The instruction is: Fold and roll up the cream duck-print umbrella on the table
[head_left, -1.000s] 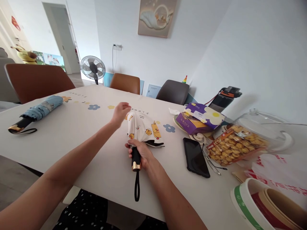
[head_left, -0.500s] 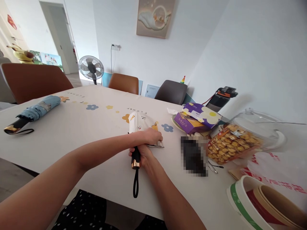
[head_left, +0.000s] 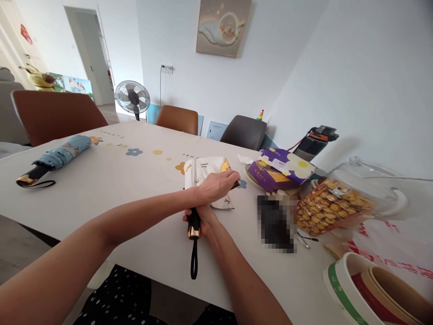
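Note:
A white folding umbrella (head_left: 206, 169) with small cartoon prints lies on the table, its black handle (head_left: 194, 219) toward me. My right hand (head_left: 204, 217) is closed around the top of that handle, just below the canopy. Crossing over the right wrist, my left hand (head_left: 219, 185) is closed on the canopy, its fingers pinching a dark-edged bit of fabric at the right. The left forearm and hand hide part of the canopy. A black wrist loop (head_left: 194, 259) with a gold-coloured collar above it extends toward the front edge.
A folded blue umbrella (head_left: 69, 151) lies at the left of the table (head_left: 111, 189). To the right are purple boxes (head_left: 274, 174), a black bottle (head_left: 314, 142), a clear jar of snacks (head_left: 334, 198), a pixelated dark patch, paper tubs (head_left: 341, 284) and a plastic bag (head_left: 402, 243).
My left hand has moved up and right, drawing canopy fabric out to the right with it. My right hand stays on the handle. The view has shifted slightly.

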Demonstrator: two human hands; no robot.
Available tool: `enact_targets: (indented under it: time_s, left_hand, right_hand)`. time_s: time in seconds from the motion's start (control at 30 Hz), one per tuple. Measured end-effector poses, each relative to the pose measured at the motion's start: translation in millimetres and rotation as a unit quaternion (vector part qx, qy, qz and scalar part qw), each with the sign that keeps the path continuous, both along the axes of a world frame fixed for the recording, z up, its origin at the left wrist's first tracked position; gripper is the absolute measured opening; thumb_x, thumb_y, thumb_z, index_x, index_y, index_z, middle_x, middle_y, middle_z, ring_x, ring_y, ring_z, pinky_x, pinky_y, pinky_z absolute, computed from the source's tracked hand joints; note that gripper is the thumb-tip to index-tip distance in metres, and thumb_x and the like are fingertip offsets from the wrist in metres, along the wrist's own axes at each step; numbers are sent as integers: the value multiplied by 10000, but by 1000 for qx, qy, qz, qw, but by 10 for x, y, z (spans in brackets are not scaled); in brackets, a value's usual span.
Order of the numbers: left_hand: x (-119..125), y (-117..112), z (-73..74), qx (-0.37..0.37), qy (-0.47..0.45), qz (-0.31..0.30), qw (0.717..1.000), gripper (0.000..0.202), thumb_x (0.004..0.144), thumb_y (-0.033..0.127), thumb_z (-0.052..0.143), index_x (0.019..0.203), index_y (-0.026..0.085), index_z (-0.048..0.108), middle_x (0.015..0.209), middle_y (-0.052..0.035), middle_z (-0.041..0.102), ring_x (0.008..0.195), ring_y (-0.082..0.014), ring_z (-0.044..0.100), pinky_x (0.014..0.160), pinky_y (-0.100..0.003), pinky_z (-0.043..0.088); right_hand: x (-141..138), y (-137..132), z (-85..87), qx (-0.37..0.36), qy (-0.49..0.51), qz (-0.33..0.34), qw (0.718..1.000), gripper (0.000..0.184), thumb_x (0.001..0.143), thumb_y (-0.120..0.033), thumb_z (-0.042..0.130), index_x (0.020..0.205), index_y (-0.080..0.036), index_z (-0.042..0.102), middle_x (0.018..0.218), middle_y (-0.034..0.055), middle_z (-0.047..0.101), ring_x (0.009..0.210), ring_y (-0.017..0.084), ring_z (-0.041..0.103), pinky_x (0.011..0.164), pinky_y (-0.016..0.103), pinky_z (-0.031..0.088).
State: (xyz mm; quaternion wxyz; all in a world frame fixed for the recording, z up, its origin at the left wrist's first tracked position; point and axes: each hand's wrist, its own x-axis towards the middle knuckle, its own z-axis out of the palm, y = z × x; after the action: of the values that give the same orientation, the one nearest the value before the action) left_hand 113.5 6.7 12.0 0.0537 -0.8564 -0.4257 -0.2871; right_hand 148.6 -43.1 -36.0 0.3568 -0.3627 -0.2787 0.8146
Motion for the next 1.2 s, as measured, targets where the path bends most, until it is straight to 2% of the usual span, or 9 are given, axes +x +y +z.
enact_targets:
  time_s: [0.1,0.27,0.4,0.5,0.73,0.87,1.0,1.1,1.2]
  left_hand:
    - [-45,-10,-7,-2,-67,10,998,224,867,169,311,1009,227,474,1050,2,584,687,-97,535,516,-222,336]
    - [-199,-75,86,16,-185,12,982,199,888,192,313,991,226,479,1012,2,595,798,-96,566,638,-210,415]
    - [-478,-176,215,61,-195,20,979,172,879,198,351,956,215,504,980,-11,590,828,-105,570,678,-214,438]
    - [-744,-244,245,78,-214,38,973,157,867,189,382,943,208,519,954,-13,583,817,-100,566,692,-214,448]
    - [-1239,-443,101,68,-244,59,966,211,867,189,380,964,213,566,943,-16,569,721,-85,566,677,-223,474]
    - [-1394,-572,9,17,-264,100,959,221,855,202,372,888,216,590,939,-14,575,674,-80,579,644,-209,485]
    - [-1471,-686,-51,-14,-264,140,954,205,828,205,381,847,213,585,920,-16,585,668,-91,592,635,-216,489]
    - [-1518,-731,-84,-19,-276,155,948,193,802,188,392,832,210,581,931,-15,590,665,-95,599,629,-222,490]
    - [-1573,-734,-120,-48,-319,190,927,182,768,167,398,808,206,570,945,-11,590,681,-104,611,642,-228,497]
  right_hand:
    - [0,-3,20,-2,7,3,1000,116,674,-162,524,772,-190,468,508,-63,430,393,61,385,371,220,399]
    - [9,-2,58,-18,-24,7,1000,130,664,-133,577,773,-146,507,557,-38,481,390,38,389,358,189,402]
    - [14,-4,80,-32,-41,0,999,130,689,-160,617,755,-125,511,628,-9,527,393,34,409,361,203,429]
    - [11,-17,104,-40,-48,1,998,140,706,-181,628,772,-123,520,625,-13,527,384,33,405,352,200,423]
    - [33,-19,112,-36,-43,16,998,160,680,-129,633,784,-126,512,704,13,590,400,29,411,326,162,363]
    - [58,5,100,-29,-31,28,999,159,669,-144,648,763,-131,520,599,-42,506,382,20,369,322,148,327]
    - [67,12,123,-36,-24,29,999,189,664,-173,672,746,-140,505,595,-45,492,384,16,353,336,147,321]
    - [79,22,133,-44,-4,17,999,225,677,-237,677,771,-164,485,599,-49,493,384,21,350,343,151,322]
    - [102,40,126,-45,17,16,999,304,694,-404,656,824,-188,487,613,-42,502,389,36,365,351,166,339]
